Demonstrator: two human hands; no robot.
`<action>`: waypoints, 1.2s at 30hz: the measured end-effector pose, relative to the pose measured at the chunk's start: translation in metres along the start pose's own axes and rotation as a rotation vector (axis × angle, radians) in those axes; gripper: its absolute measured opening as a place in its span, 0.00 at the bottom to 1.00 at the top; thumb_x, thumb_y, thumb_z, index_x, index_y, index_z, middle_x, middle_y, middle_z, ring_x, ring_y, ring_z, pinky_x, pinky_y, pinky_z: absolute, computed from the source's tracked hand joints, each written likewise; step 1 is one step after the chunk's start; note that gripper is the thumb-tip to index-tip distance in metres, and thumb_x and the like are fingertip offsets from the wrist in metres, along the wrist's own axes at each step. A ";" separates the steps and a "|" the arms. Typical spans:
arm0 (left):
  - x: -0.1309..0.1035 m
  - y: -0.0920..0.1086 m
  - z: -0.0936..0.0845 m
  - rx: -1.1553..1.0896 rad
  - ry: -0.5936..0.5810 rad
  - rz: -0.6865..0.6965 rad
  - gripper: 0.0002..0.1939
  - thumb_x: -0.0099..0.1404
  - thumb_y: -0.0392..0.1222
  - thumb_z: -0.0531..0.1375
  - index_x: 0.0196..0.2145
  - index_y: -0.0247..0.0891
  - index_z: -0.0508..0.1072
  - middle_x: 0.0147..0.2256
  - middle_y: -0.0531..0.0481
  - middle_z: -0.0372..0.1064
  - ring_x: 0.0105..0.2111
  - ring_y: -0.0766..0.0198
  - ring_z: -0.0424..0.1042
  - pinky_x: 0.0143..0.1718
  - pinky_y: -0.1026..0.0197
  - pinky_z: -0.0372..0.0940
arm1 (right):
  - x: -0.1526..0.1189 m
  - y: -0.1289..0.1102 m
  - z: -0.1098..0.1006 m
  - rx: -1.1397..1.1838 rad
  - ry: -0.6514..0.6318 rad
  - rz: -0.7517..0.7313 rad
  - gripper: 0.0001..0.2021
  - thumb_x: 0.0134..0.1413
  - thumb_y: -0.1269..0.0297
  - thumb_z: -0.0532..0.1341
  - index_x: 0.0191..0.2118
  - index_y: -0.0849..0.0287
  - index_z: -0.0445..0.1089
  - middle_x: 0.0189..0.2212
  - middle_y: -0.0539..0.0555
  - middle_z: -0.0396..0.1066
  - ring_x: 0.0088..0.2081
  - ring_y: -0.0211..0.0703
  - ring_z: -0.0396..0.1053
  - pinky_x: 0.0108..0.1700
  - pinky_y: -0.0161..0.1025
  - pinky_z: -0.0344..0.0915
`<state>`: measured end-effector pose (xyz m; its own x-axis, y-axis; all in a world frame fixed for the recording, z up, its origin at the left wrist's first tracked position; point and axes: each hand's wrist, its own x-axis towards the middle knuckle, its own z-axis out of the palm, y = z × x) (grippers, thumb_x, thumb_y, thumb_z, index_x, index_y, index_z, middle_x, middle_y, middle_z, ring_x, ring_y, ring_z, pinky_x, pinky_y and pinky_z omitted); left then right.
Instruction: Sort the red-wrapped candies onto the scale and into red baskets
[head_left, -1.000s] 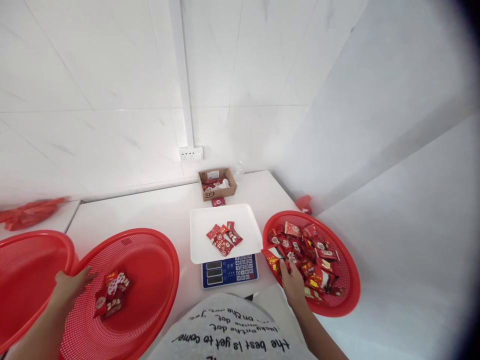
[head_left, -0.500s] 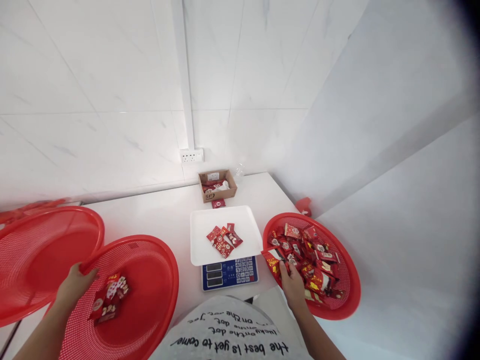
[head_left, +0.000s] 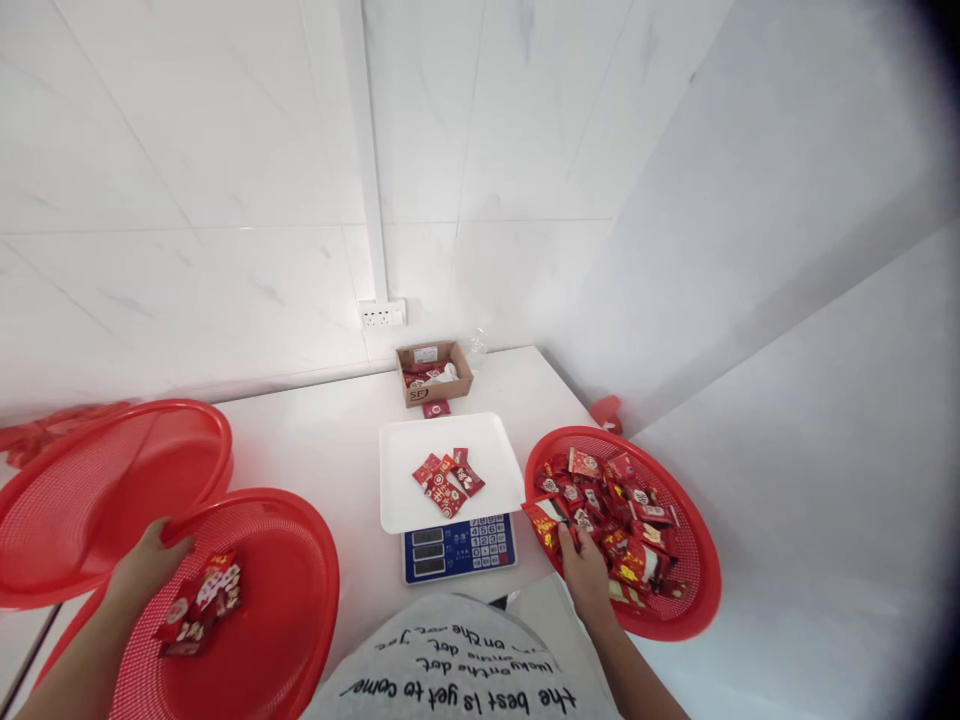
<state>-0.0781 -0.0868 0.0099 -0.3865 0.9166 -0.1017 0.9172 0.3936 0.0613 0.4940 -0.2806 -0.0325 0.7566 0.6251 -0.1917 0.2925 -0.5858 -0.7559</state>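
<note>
My left hand (head_left: 152, 562) is closed over the rim of a red plastic basket (head_left: 281, 650) with mesh sides, in which a few red packets (head_left: 201, 605) lie. On the right, my right hand (head_left: 585, 572) pinches a red and gold packet (head_left: 544, 518) at the left rim of another red basket (head_left: 694, 580). That basket holds a heap of similar red packets (head_left: 622, 520). Between the two baskets stands a scale with a white tray (head_left: 405, 470) and a blue keypad panel (head_left: 459, 548). Several red packets (head_left: 448, 485) rest on the tray.
Behind the scale sits a small cardboard box (head_left: 433, 385) with red packets inside, and one packet (head_left: 436, 409) lies before it. A third red basket (head_left: 221, 440) is at far left, against the held one. A tiled wall (head_left: 262, 260) with a socket (head_left: 382, 314) closes off the back.
My left hand has shifted the held basket a little left and toward me, its packets moving along. The far-left basket has moved slightly right and back. My right hand stays put with its packet.
</note>
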 end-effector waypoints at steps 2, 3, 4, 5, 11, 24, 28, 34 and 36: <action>0.000 0.003 -0.003 -0.052 -0.116 -0.020 0.22 0.56 0.48 0.53 0.47 0.35 0.64 0.24 0.51 0.72 0.29 0.57 0.72 0.28 0.65 0.61 | -0.001 -0.001 -0.001 -0.001 -0.008 -0.006 0.28 0.45 0.39 0.48 0.38 0.59 0.67 0.39 0.60 0.71 0.43 0.52 0.66 0.46 0.44 0.60; 0.000 0.005 -0.005 -0.072 -0.156 -0.028 0.23 0.56 0.47 0.53 0.48 0.35 0.63 0.24 0.51 0.71 0.30 0.56 0.72 0.29 0.64 0.61 | -0.001 -0.001 -0.001 -0.001 -0.008 -0.007 0.28 0.45 0.39 0.48 0.38 0.59 0.67 0.39 0.60 0.71 0.43 0.53 0.66 0.46 0.44 0.59; -0.001 0.006 -0.006 -0.079 -0.170 -0.030 0.22 0.56 0.46 0.53 0.48 0.36 0.63 0.23 0.52 0.71 0.31 0.55 0.72 0.29 0.63 0.61 | -0.001 -0.002 -0.001 0.000 -0.006 -0.007 0.28 0.45 0.39 0.48 0.37 0.59 0.67 0.39 0.60 0.71 0.43 0.53 0.66 0.46 0.44 0.59; -0.001 0.008 -0.008 -0.084 -0.181 -0.024 0.22 0.55 0.45 0.53 0.48 0.37 0.63 0.22 0.53 0.70 0.31 0.54 0.72 0.30 0.63 0.61 | -0.002 -0.003 -0.001 0.001 -0.004 -0.008 0.27 0.45 0.39 0.48 0.37 0.59 0.67 0.39 0.60 0.71 0.43 0.53 0.66 0.45 0.44 0.59; -0.001 0.017 -0.006 -0.098 -0.241 0.089 0.22 0.56 0.39 0.50 0.49 0.39 0.63 0.23 0.54 0.70 0.29 0.56 0.71 0.30 0.64 0.60 | -0.004 -0.006 -0.002 0.025 -0.006 0.011 0.26 0.45 0.40 0.49 0.36 0.58 0.66 0.38 0.59 0.71 0.42 0.52 0.66 0.45 0.43 0.60; -0.039 0.095 0.001 -0.031 0.169 0.365 0.27 0.66 0.47 0.41 0.59 0.31 0.54 0.60 0.36 0.49 0.62 0.49 0.41 0.56 0.40 0.45 | -0.002 -0.004 -0.001 0.024 -0.010 0.046 0.27 0.43 0.41 0.49 0.37 0.60 0.67 0.41 0.61 0.71 0.44 0.52 0.65 0.46 0.42 0.59; -0.042 0.125 0.015 0.006 0.004 0.482 0.25 0.66 0.44 0.43 0.59 0.34 0.56 0.60 0.38 0.52 0.61 0.46 0.43 0.55 0.30 0.39 | -0.003 -0.004 -0.001 0.022 0.009 0.024 0.27 0.44 0.40 0.50 0.36 0.60 0.68 0.38 0.60 0.72 0.43 0.50 0.66 0.43 0.40 0.60; -0.035 0.161 0.026 0.004 -0.109 0.504 0.22 0.67 0.36 0.40 0.53 0.39 0.63 0.56 0.39 0.59 0.60 0.50 0.50 0.53 0.29 0.41 | -0.003 -0.005 -0.002 -0.005 -0.005 0.049 0.28 0.44 0.41 0.49 0.39 0.60 0.68 0.43 0.61 0.71 0.46 0.51 0.65 0.46 0.40 0.58; -0.033 0.169 0.028 0.005 -0.110 0.547 0.21 0.67 0.37 0.41 0.53 0.39 0.64 0.55 0.39 0.60 0.59 0.50 0.51 0.54 0.32 0.43 | -0.003 -0.006 -0.002 -0.005 -0.008 0.059 0.28 0.45 0.41 0.49 0.41 0.60 0.67 0.44 0.61 0.70 0.46 0.51 0.65 0.47 0.41 0.58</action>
<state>0.0920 -0.0524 -0.0041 0.1578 0.9746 -0.1590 0.9819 -0.1378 0.1297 0.4912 -0.2800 -0.0266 0.7683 0.5931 -0.2407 0.2502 -0.6243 -0.7400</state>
